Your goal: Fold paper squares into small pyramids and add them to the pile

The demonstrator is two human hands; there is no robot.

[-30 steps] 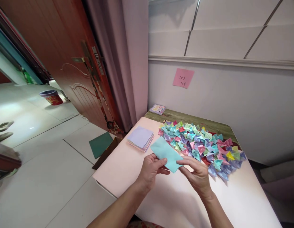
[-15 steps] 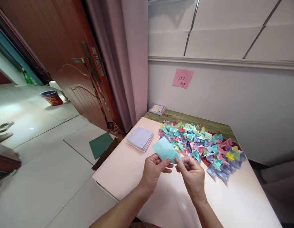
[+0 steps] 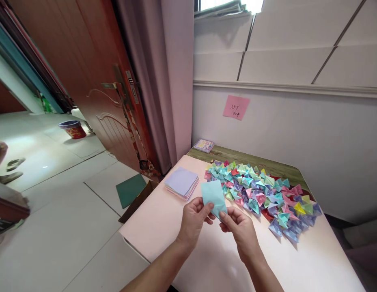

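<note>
A light blue paper point(image 3: 213, 195), folded to a small upright rectangle, is held above the pale pink table top point(image 3: 164, 219). My left hand point(image 3: 194, 221) pinches its lower left edge with thumb and fingers. My right hand point(image 3: 240, 229) pinches its lower right corner. Both hands are closed on the paper. Just behind it lies a wide heap of small folded paper pieces point(image 3: 261, 192) in several colours.
A stack of square paper sheets point(image 3: 182, 182) lies left of the heap. A small printed pack point(image 3: 204, 145) sits at the table's far edge by the curtain. A pink note point(image 3: 235, 107) is stuck on the wall. A brown door, a green sheet point(image 3: 130, 190) and tiled floor lie left.
The blue paper was a long strip held wide; my hands have come together and it now stands as a shorter folded rectangle. The view has shifted slightly.
</note>
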